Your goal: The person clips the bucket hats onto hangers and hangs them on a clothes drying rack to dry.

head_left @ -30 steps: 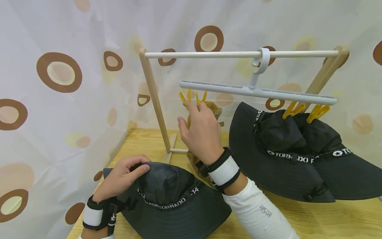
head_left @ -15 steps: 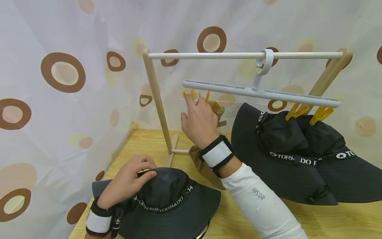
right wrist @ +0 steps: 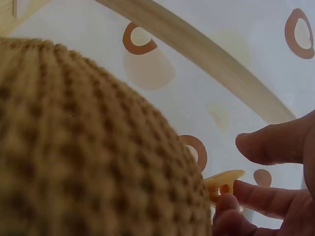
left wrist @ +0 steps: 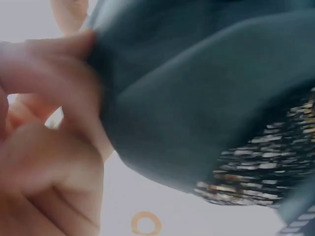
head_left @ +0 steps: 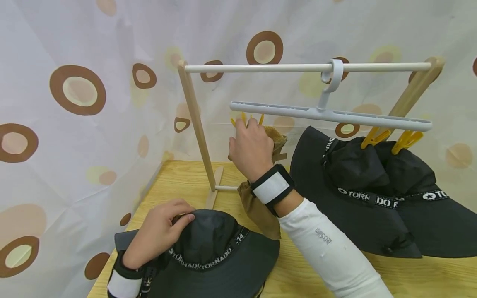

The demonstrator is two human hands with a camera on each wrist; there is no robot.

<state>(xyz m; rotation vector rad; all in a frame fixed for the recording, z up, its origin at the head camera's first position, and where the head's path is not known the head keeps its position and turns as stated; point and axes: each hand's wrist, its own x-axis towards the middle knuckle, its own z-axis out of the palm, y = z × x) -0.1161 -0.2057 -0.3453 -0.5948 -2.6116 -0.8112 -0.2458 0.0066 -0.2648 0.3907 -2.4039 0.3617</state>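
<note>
Head view: left hand [head_left: 158, 234] low at the near left, fingers curled and pinching the crown of a dark bucket hat [head_left: 212, 256] lying on the wooden surface [head_left: 179, 178]. Right hand [head_left: 251, 147] raised to the left end of the white hanger [head_left: 328, 116], fingertips at the yellow clips [head_left: 246, 120], a tan knitted hat [head_left: 261, 194] hanging just behind and below the palm; exact grip hidden by the back of the hand. Further right, a second dark hat [head_left: 372, 194] clipped under the same hanger, brim resting on the surface; hanger hooked over the rail of a wooden rack [head_left: 195, 120]. Left wrist view: blurred, fingers [left wrist: 59, 98] closed on dark fabric [left wrist: 206, 98]. Right wrist view: tan knit [right wrist: 88, 147] filling the left, fingertips [right wrist: 266, 196] touching a yellow clip [right wrist: 224, 179], thumb apart above it.
</note>
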